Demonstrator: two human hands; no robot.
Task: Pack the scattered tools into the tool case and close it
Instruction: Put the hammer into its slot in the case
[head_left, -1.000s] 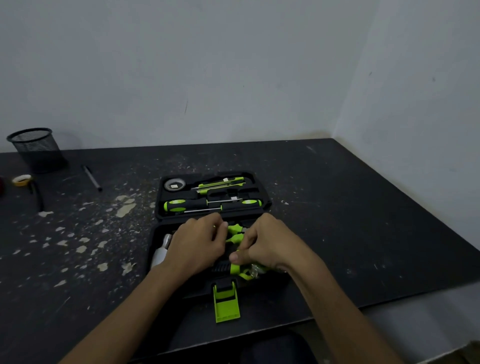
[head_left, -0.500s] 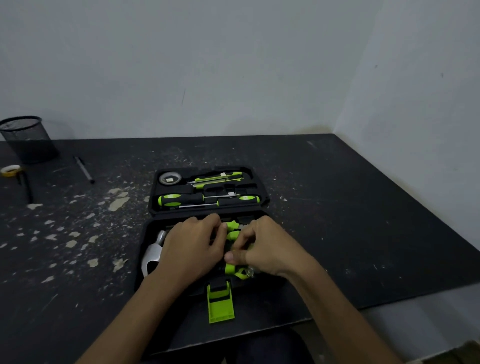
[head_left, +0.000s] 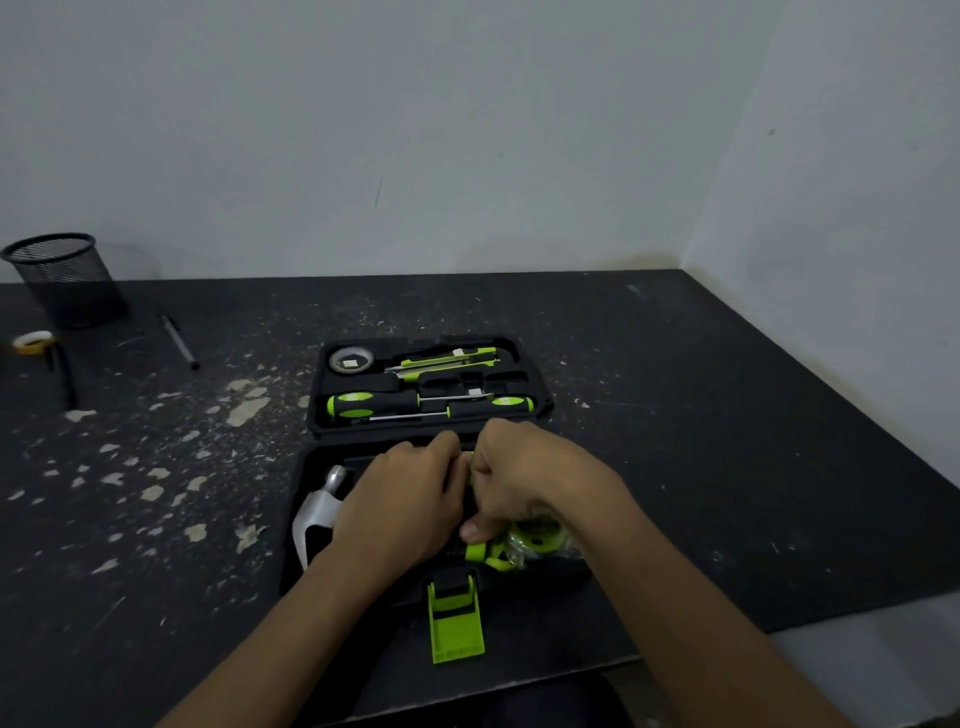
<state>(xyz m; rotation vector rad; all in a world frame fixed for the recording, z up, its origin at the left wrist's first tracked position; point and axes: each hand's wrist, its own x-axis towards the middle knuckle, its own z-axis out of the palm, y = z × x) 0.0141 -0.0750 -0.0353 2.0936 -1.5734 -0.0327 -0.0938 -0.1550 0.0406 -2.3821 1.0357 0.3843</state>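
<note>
Mesh cup (head_left: 65, 278): upper left of frame, on the table (head_left: 727, 441); not part of the set.
Hammer (head_left: 317, 512): seated at the near tray's left end.
Left hand (head_left: 402, 506): centre frame, curled over the tray, pressing down; what it grips is hidden.
Tool case (head_left: 431, 387): centre frame, open; screwdrivers (head_left: 395, 402) already slotted in the far half.
Right hand (head_left: 524, 480): fingers pinched on a green-handled tool, beside the left.
Advice: press evenly until the tool seats flush, then fold the lid and snap the green latch (head_left: 456, 621).

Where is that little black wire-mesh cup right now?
The black mesh cup stands at the far left of the dark table, against the back wall, with a pen lying beside it and a roll of yellow tape just in front of it.
</note>
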